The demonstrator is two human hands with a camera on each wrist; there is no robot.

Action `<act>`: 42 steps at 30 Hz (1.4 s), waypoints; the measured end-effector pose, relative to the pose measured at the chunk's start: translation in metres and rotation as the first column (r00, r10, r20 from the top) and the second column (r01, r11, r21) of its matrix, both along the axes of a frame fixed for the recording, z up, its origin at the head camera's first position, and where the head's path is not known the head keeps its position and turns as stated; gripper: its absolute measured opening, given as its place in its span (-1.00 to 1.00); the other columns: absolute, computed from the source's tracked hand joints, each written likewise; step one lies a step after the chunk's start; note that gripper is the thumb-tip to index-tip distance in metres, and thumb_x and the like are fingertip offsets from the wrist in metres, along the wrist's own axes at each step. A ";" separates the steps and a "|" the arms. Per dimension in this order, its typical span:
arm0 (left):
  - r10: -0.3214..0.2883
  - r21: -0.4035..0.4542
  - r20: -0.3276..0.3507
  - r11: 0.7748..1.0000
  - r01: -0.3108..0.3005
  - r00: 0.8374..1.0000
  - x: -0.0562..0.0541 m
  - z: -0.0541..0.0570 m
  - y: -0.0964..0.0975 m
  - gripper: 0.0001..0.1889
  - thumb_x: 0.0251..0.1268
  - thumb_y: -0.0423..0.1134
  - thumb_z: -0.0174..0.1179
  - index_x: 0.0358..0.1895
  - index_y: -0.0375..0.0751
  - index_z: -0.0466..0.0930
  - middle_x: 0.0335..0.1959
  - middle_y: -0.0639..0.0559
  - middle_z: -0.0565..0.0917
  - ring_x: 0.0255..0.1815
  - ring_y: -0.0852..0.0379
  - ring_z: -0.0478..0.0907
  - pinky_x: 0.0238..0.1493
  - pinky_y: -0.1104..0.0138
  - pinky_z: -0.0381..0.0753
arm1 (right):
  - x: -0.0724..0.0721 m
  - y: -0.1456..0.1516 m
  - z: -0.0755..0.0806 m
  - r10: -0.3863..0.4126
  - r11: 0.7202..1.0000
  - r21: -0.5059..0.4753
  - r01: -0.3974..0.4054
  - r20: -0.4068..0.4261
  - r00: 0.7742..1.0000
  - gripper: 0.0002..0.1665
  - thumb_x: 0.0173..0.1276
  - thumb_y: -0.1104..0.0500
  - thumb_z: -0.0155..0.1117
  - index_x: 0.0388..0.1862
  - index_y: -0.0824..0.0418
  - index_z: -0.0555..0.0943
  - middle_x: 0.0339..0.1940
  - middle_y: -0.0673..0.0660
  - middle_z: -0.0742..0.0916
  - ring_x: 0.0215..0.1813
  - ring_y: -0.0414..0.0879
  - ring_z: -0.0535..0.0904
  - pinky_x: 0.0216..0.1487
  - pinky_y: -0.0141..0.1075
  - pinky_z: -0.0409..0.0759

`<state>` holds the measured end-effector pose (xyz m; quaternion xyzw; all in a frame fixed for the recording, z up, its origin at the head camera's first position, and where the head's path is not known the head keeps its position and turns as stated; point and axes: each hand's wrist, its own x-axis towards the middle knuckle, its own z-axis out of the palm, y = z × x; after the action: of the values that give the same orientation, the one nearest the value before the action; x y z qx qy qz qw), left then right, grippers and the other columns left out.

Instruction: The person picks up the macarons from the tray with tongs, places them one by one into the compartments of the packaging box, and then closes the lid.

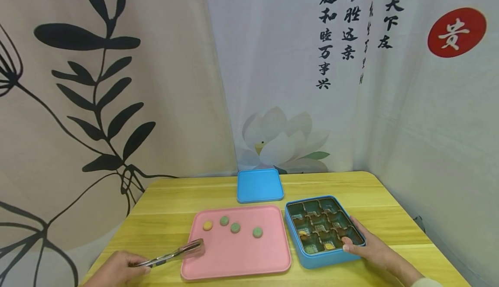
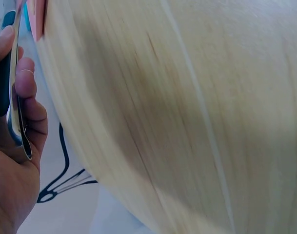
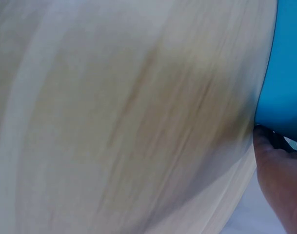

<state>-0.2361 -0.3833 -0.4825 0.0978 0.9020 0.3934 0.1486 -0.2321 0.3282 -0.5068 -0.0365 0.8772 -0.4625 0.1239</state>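
My left hand (image 1: 117, 269) holds a pair of metal tongs (image 1: 165, 259), thumb and fingers wrapped round the handles. Their tips overlap the left edge of a pink tray (image 1: 241, 259) in the head view, with no piece visible between them. On the tray lie a small round yellow piece (image 1: 208, 225) and three green ones, one of them (image 1: 257, 232) farther right. My right hand (image 1: 372, 246) grips the near right corner of a blue box (image 1: 327, 261), thumb at the rim. Inside is a dark divided insert; its nearer compartments hold several small pieces, including a yellow one (image 1: 329, 246) and a pink one (image 1: 346, 240).
A flat blue lid-like tray (image 1: 260, 186) lies behind the pink tray, near the back edge of the wooden table (image 1: 187, 194). Printed cloth (image 1: 179, 105) hangs behind the table and along its right side.
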 end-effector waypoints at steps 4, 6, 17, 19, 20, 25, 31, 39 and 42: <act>0.053 -0.023 -0.017 0.998 -0.054 0.998 -0.001 0.000 0.009 -0.65 0.13 -0.03 0.43 -0.18 -0.25 0.80 -0.67 0.12 0.49 -0.67 0.20 0.25 -0.65 0.39 0.32 | -0.001 0.001 -0.001 0.000 1.000 0.001 0.000 0.005 1.000 0.18 0.42 -0.08 0.27 0.62 0.25 -0.31 0.53 0.57 -0.08 0.46 0.56 -0.13 0.18 0.37 0.26; 0.062 -0.021 -0.033 0.998 -0.063 0.998 -0.002 0.000 0.014 -0.62 0.12 0.00 0.44 -0.16 -0.25 0.80 -0.67 0.13 0.50 -0.67 0.21 0.26 -0.66 0.40 0.32 | -0.001 0.002 -0.001 0.000 1.000 -0.003 0.000 0.011 1.000 0.18 0.43 -0.08 0.27 0.62 0.24 -0.32 0.53 0.56 -0.10 0.46 0.56 -0.15 0.18 0.38 0.26; 0.005 0.014 -0.122 1.000 -0.003 0.993 -0.023 0.003 0.045 -0.67 0.17 0.00 0.41 -0.17 -0.19 0.79 -0.66 0.13 0.46 -0.70 0.28 0.26 -0.69 0.45 0.25 | 0.001 0.000 0.001 -0.005 1.000 -0.021 0.005 0.018 1.000 0.18 0.43 -0.07 0.27 0.62 0.23 -0.33 0.53 0.56 -0.11 0.46 0.56 -0.13 0.18 0.36 0.28; 0.000 0.025 -0.123 1.000 0.003 0.992 -0.027 0.005 0.052 -0.66 0.18 0.01 0.40 -0.16 -0.19 0.79 -0.65 0.13 0.45 -0.70 0.27 0.25 -0.69 0.46 0.25 | 0.001 -0.001 0.001 -0.004 1.000 -0.018 0.004 0.019 1.000 0.17 0.43 -0.07 0.26 0.62 0.23 -0.32 0.53 0.56 -0.09 0.46 0.56 -0.12 0.18 0.36 0.28; -0.008 0.031 -0.124 0.999 0.011 0.992 -0.029 0.006 0.055 -0.66 0.19 0.01 0.40 -0.15 -0.19 0.79 -0.65 0.13 0.44 -0.70 0.27 0.25 -0.69 0.46 0.25 | 0.000 -0.001 0.001 -0.003 1.000 -0.010 0.004 0.018 1.000 0.17 0.43 -0.08 0.26 0.62 0.22 -0.32 0.53 0.56 -0.09 0.47 0.56 -0.14 0.18 0.37 0.27; -0.030 0.045 -0.136 0.998 0.036 0.990 -0.039 0.009 0.073 -0.70 0.20 0.03 0.38 -0.17 -0.11 0.80 -0.65 0.14 0.43 -0.69 0.27 0.26 -0.68 0.45 0.27 | -0.001 -0.001 0.000 -0.002 1.000 0.001 0.002 0.010 1.000 0.17 0.43 -0.09 0.26 0.62 0.23 -0.31 0.53 0.56 -0.08 0.46 0.56 -0.11 0.17 0.37 0.27; -0.040 0.048 -0.152 0.998 0.048 0.988 -0.048 0.014 0.094 -0.66 0.20 0.05 0.38 -0.15 -0.12 0.80 -0.67 0.15 0.42 -0.70 0.27 0.24 -0.71 0.47 0.20 | 0.000 -0.001 -0.001 0.000 1.000 -0.019 0.000 0.004 1.000 0.18 0.42 -0.06 0.28 0.62 0.23 -0.31 0.51 0.59 -0.06 0.39 0.53 0.20 0.16 0.33 0.32; -0.079 0.055 -0.192 0.994 0.091 0.978 -0.061 0.022 0.127 -0.71 0.21 0.05 0.38 -0.18 -0.07 0.81 -0.64 0.14 0.48 -0.67 0.26 0.25 -0.67 0.44 0.25 | 0.002 0.000 0.000 0.006 1.000 -0.026 -0.006 -0.004 1.000 0.18 0.42 -0.06 0.28 0.62 0.24 -0.31 0.51 0.61 -0.08 0.40 0.56 0.15 0.17 0.34 0.31; -0.113 0.046 -0.222 0.991 0.127 0.968 -0.066 0.025 0.141 -0.74 0.24 0.03 0.37 -0.26 -0.08 0.80 -0.68 0.16 0.44 -0.68 0.27 0.26 -0.67 0.44 0.27 | 0.003 0.000 0.000 0.008 1.000 -0.027 -0.008 -0.008 1.000 0.18 0.42 -0.07 0.27 0.62 0.24 -0.32 0.51 0.60 -0.09 0.44 0.58 -0.01 0.18 0.36 0.28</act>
<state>-0.3021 -0.2421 -0.4576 0.1993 0.8931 0.3975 0.0688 -0.2294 0.3285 -0.5064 -0.0433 0.8713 -0.4735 0.1220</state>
